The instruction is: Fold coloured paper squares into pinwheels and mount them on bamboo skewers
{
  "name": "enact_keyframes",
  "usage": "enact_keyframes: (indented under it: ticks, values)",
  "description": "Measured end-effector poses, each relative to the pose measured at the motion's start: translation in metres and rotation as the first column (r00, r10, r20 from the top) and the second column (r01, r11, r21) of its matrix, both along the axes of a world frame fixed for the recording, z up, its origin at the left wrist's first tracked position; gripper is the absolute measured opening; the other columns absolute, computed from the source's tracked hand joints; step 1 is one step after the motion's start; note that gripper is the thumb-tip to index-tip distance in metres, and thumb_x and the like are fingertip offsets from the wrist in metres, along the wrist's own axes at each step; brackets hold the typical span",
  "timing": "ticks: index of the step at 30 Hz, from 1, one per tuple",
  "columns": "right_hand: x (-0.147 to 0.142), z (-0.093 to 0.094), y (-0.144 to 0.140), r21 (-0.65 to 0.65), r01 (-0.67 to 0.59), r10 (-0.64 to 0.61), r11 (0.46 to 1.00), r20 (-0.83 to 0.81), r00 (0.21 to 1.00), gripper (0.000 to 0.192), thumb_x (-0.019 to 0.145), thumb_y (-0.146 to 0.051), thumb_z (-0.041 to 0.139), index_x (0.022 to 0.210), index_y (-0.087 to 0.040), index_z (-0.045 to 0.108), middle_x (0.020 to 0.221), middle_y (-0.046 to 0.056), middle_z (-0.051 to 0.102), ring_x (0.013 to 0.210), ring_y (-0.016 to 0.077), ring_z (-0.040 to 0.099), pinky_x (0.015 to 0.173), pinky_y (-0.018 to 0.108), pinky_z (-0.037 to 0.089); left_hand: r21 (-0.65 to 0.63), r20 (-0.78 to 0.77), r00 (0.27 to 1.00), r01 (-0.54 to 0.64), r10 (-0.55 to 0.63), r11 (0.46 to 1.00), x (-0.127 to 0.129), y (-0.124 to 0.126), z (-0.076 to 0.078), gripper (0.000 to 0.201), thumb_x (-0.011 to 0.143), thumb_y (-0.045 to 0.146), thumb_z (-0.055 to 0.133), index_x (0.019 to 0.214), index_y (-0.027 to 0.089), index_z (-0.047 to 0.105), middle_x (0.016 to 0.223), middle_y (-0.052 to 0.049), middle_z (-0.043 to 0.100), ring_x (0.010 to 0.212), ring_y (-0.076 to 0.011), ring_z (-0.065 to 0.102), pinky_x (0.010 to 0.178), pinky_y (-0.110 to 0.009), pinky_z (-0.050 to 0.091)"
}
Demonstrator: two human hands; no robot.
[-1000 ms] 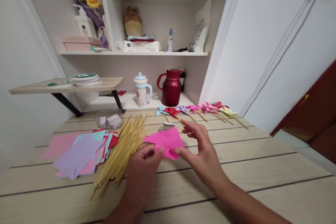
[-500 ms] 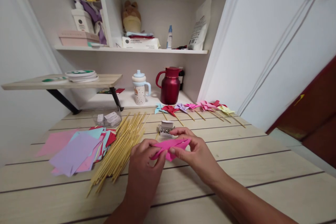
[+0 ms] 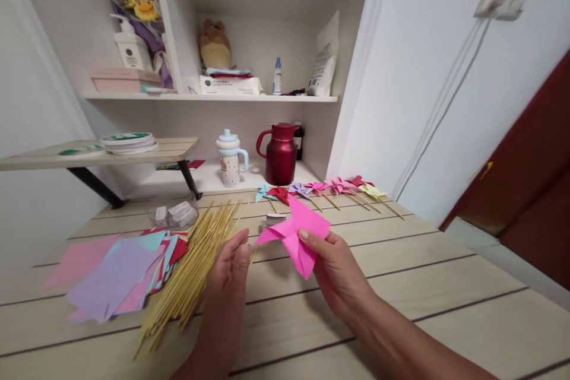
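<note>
Right hand (image 3: pixel 336 270) pinches the folded bright-pink paper pinwheel (image 3: pixel 297 234) at its lower right, thumb on top, fingers closed on it, held just above the table. Left hand (image 3: pixel 231 264) sits just left of the pinwheel, fingers loosely together; fingertips at the bundle of thin yellow bamboo sticks (image 3: pixel 196 264), and it looks like 1 stick runs from them to the pinwheel's left tip. Can't tell if the grip is firm.

Doing it well, my read: keep the right pinch near the centre so the folded points don't spring open; feed the stick straight, not angled.

Left of the left hand: fanned stack of coloured paper squares (image 3: pixel 111 267). Beyond the right hand: small white box (image 3: pixel 274 219), then a row of finished paper pinwheels on sticks (image 3: pixel 320 190). Surface is a pale wood-plank table (image 3: pixel 423 285). Back ledge: dark red jug (image 3: pixel 280 154), white cup with blue lid (image 3: pixel 230 160). White shelves above, white wall to the right.
</note>
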State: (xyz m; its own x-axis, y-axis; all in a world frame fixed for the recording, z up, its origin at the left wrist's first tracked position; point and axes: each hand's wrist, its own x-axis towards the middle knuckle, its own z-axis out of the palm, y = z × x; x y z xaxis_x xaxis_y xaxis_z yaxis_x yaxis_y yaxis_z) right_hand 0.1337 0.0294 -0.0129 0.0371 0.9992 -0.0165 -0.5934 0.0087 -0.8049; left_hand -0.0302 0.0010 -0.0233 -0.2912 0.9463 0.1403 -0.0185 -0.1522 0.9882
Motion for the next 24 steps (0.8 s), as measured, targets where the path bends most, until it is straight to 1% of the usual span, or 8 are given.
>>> enact_keyframes:
  ticks: [2, 4, 6, 8, 10, 12, 18, 24]
  values:
    - [0.0, 0.001, 0.0, 0.013, 0.025, -0.025, 1.0, -0.029, 0.999, 0.024, 0.062, -0.027, 0.089, 0.077, -0.014, 0.076, 0.074, 0.002, 0.073, 0.066, 0.0118, 0.058, 0.064, 0.022, 0.045, -0.031, 0.081, 0.99, 0.121, -0.118, 0.992, 0.003, 0.004, -0.007, 0.044, 0.087, 0.054, 0.057, 0.118, 0.025, 0.068, 0.123, -0.007, 0.068, 0.118, -0.0259, 0.059, 0.104, -0.04, 0.04]
    - [-0.002, 0.001, -0.001, 0.038, 0.04, -0.039, 0.998, -0.018, 0.999, 0.026, 0.063, -0.027, 0.088, 0.081, -0.014, 0.077, 0.077, 0.003, 0.074, 0.067, 0.0123, 0.059, 0.065, 0.023, 0.046, -0.007, 0.138, 0.959, 0.249, -0.246, 0.968, 0.008, 0.008, -0.014, 0.043, 0.085, 0.054, 0.061, 0.113, 0.023, 0.071, 0.124, -0.009, 0.069, 0.12, -0.027, 0.058, 0.104, -0.04, 0.041]
    - [-0.005, 0.0, -0.004, 0.055, 0.034, -0.035, 0.998, 0.013, 0.999, 0.027, 0.064, -0.028, 0.088, 0.084, -0.014, 0.077, 0.079, 0.004, 0.074, 0.068, 0.0134, 0.059, 0.065, 0.025, 0.047, -0.001, 0.235, 0.924, 0.311, -0.302, 0.95, 0.015, 0.012, -0.02, 0.048, 0.07, 0.056, 0.075, 0.102, 0.02, 0.075, 0.111, -0.011, 0.074, 0.113, -0.0304, 0.062, 0.1, -0.041, 0.045]
    - [-0.009, -0.002, -0.006, 0.057, 0.016, -0.018, 0.998, 0.047, 0.999, 0.028, 0.064, -0.029, 0.087, 0.085, -0.013, 0.077, 0.08, 0.006, 0.075, 0.069, 0.0147, 0.06, 0.065, 0.026, 0.048, 0.06, 0.347, 0.867, 0.36, -0.357, 0.931, 0.022, 0.014, -0.022, 0.056, 0.06, 0.052, 0.083, 0.104, 0.019, 0.074, 0.108, -0.013, 0.075, 0.111, -0.0335, 0.064, 0.096, -0.043, 0.048]
    - [-0.012, -0.004, -0.008, 0.052, -0.007, 0.003, 0.999, 0.076, 0.997, 0.03, 0.063, -0.029, 0.087, 0.085, -0.013, 0.077, 0.08, 0.007, 0.075, 0.068, 0.0156, 0.061, 0.066, 0.028, 0.049, 0.061, 0.406, 0.837, 0.376, -0.367, 0.925, 0.027, 0.013, -0.021, 0.055, 0.059, 0.046, 0.086, 0.104, 0.018, 0.074, 0.105, -0.013, 0.076, 0.105, -0.0327, 0.068, 0.093, -0.043, 0.05]
    - [-0.015, -0.004, -0.009, 0.043, -0.022, 0.018, 0.999, 0.094, 0.995, 0.03, 0.061, -0.029, 0.088, 0.084, -0.012, 0.077, 0.08, 0.007, 0.076, 0.067, 0.0156, 0.061, 0.065, 0.028, 0.05, 0.044, 0.439, 0.827, 0.371, -0.351, 0.928, 0.03, 0.01, -0.017, 0.051, 0.06, 0.04, 0.086, 0.104, 0.017, 0.074, 0.103, -0.012, 0.077, 0.1, -0.0303, 0.069, 0.093, -0.041, 0.051]
    - [-0.018, -0.004, -0.01, 0.037, -0.026, 0.022, 0.999, 0.098, 0.995, 0.029, 0.061, -0.028, 0.088, 0.083, -0.013, 0.078, 0.078, 0.006, 0.075, 0.066, 0.0146, 0.061, 0.063, 0.027, 0.05, -0.03, 0.455, 0.853, 0.303, -0.257, 0.953, 0.026, 0.004, -0.01, 0.038, 0.067, 0.035, 0.083, 0.098, 0.015, 0.075, 0.097, -0.011, 0.077, 0.096, -0.0252, 0.07, 0.09, -0.035, 0.052]
    - [-0.017, -0.008, -0.01, 0.046, -0.034, 0.029, 0.998, 0.1, 0.995, 0.031, 0.061, -0.028, 0.087, 0.086, -0.012, 0.077, 0.08, 0.006, 0.075, 0.067, 0.0153, 0.061, 0.065, 0.029, 0.051, -0.048, 0.403, 0.862, 0.356, -0.308, 0.933, 0.022, 0.002, -0.008, 0.033, 0.073, 0.036, 0.079, 0.099, 0.016, 0.076, 0.096, -0.01, 0.077, 0.091, -0.0224, 0.069, 0.093, -0.036, 0.049]
